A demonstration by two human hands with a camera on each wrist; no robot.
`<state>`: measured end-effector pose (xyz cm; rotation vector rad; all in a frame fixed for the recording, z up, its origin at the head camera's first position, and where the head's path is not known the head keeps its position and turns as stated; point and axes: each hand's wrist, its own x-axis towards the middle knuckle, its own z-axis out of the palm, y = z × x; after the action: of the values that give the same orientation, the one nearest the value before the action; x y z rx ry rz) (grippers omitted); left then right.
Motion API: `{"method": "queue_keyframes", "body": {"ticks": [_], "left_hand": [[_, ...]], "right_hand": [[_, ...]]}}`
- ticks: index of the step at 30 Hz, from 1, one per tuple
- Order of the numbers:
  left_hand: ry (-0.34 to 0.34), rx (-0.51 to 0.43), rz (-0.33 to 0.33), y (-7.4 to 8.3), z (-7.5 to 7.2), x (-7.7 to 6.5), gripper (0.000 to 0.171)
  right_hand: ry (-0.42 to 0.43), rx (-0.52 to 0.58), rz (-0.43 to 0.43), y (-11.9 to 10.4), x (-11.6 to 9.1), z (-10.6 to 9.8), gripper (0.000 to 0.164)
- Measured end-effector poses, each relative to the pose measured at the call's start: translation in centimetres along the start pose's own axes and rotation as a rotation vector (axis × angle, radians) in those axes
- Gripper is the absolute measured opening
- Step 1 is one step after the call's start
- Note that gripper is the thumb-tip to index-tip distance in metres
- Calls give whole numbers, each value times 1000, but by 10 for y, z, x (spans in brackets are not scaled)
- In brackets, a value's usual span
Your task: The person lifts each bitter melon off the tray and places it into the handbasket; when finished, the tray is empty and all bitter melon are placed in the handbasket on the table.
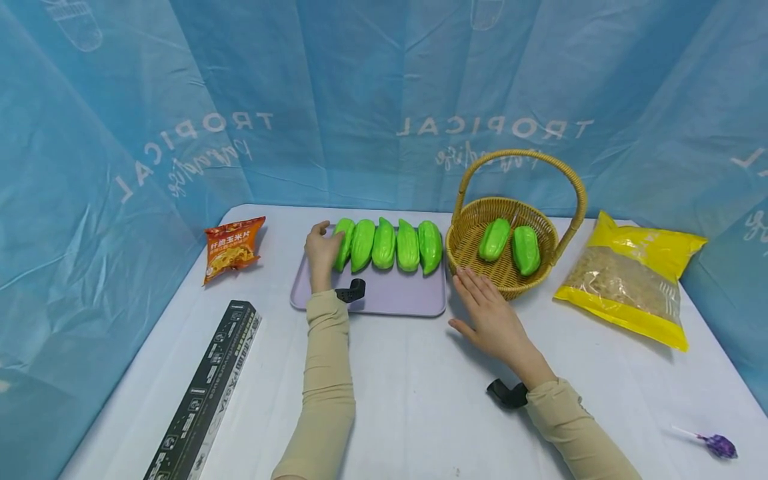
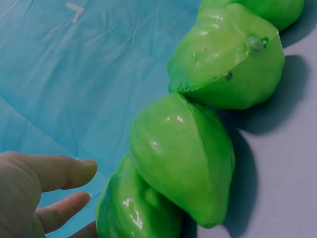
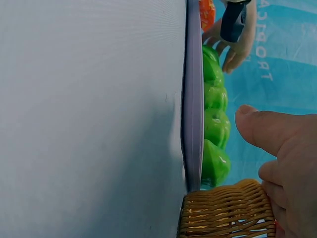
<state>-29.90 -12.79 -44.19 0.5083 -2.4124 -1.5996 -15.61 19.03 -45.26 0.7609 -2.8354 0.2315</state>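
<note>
Several glossy green ridged fruits (image 1: 384, 244) lie in a row on a lilac tray (image 1: 390, 304). My left hand (image 1: 323, 248) is at the leftmost fruit (image 1: 343, 244), its fingers loosely spread. In the left wrist view, the thumb (image 2: 74, 171) stands apart from the fruits, and one fingertip passes behind the lowest fruit (image 2: 138, 208). My right hand (image 1: 489, 317) lies at the front left of a wicker basket (image 1: 510, 293), with straight fingers at the rim and thumb spread out. Two more of the green fruits (image 1: 526, 251) lie inside the basket, beneath its tall arched handle (image 1: 521, 153).
An orange snack bag (image 1: 233, 249) lies left of the tray, with a long black box (image 1: 207, 393) nearer the front. Right of the basket is a large yellow bag (image 1: 630, 277). A purple lollipop (image 1: 719, 446) lies at front right. A blue curtain (image 1: 360, 100) hangs behind the table.
</note>
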Motion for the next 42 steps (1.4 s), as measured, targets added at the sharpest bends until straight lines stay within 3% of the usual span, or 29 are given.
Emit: {"method": "queue_keyframes", "body": {"ticks": [8, 17, 25, 36, 42], "left_hand": [[-55, -13, -30, -2, -1, 1, 52], [-73, 0, 18, -7, 3, -1, 52], [-90, 35, 5, -6, 3, -3, 54], [-38, -24, -42, 1, -2, -3, 54], [-33, -58, -25, 13, -6, -6, 56]], "right_hand": [[-9, -6, 6, 0, -1, 0, 80], [3, -7, -3, 0, 0, 1, 79], [-10, -5, 3, -1, 0, 0, 79], [7, -9, -4, 0, -1, 0, 79], [31, -17, -15, -1, -1, 1, 79]]}}
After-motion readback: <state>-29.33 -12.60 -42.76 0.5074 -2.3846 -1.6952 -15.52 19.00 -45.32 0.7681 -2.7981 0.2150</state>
